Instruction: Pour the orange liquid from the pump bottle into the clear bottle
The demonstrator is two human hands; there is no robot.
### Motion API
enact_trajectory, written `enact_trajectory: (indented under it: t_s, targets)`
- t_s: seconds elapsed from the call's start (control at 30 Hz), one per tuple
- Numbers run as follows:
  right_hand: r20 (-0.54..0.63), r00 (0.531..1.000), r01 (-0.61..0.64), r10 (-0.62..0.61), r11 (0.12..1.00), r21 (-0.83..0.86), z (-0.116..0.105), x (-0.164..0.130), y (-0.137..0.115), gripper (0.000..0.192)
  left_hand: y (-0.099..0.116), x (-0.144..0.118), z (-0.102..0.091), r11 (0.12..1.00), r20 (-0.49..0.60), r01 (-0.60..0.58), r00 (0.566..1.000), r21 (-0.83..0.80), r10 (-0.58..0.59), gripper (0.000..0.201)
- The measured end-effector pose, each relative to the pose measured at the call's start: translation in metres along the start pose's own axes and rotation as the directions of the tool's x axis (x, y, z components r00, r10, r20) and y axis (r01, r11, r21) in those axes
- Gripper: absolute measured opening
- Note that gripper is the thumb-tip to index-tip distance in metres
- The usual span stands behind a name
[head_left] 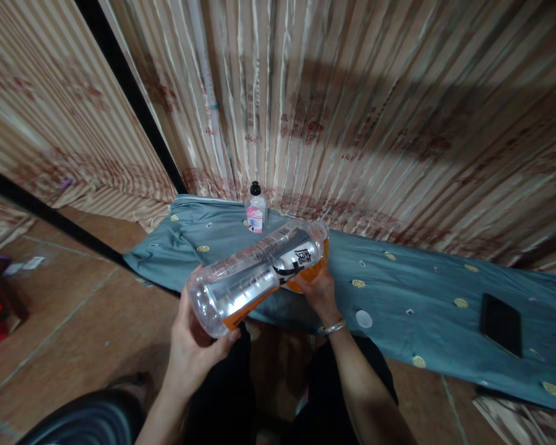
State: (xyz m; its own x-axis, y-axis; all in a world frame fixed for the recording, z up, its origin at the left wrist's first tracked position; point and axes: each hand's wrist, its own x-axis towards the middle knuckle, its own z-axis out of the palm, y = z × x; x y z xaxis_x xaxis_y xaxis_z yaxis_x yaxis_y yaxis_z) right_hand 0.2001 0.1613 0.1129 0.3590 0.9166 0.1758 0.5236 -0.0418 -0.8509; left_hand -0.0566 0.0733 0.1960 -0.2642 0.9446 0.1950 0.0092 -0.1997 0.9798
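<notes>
Nearest to the camera are the person's two forearms, which rise from the dark lap. The left hand (192, 346) cups the base of a large clear bottle (254, 272), with the thumb and fingers curled around its bottom edge. The right hand (317, 290) is closed under the neck end, where a little orange liquid lies. The bottle is held nearly level above the knees, its base toward the camera and its neck toward the table (398, 296), in front of the table's edge. It seems the person is tilting or turning the bottle; I cannot see if a cap is on it. Any further tipping would call for a firm hold at both ends, because the liquid can shift.

On the blue cloth a white round cap (364, 319) lies near the right wrist. Behind stands a small bottle with a pink label (255, 210), and a black phone (501, 324) lies well apart to the right. A striped curtain (352, 93) hangs behind.
</notes>
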Motion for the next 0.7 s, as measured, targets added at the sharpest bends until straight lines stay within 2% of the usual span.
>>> enact_trajectory:
  t_s: [0.27, 0.53, 0.7]
  targets:
    - [-0.005, 1.000, 0.006, -0.006, 1.000, 0.007, 0.000, 0.000, -0.001, 0.075, 0.000, -0.001, 0.001, 1.000, 0.009, -0.011, 1.000, -0.014, 0.011, 0.098]
    - [0.011, 1.000, -0.022, 0.022, 1.000, 0.008, 0.000, 0.000, -0.002, 0.075, 0.005, -0.003, 0.005, 1.000, -0.002, 0.018, 1.000, -0.003, -0.018, 0.107]
    - [-0.008, 1.000, -0.011, 0.011, 1.000, -0.007, 0.001, 0.000, -0.002, 0.075, 0.010, -0.005, 0.010, 1.000, -0.030, 0.021, 0.999, 0.003, -0.020, 0.103]
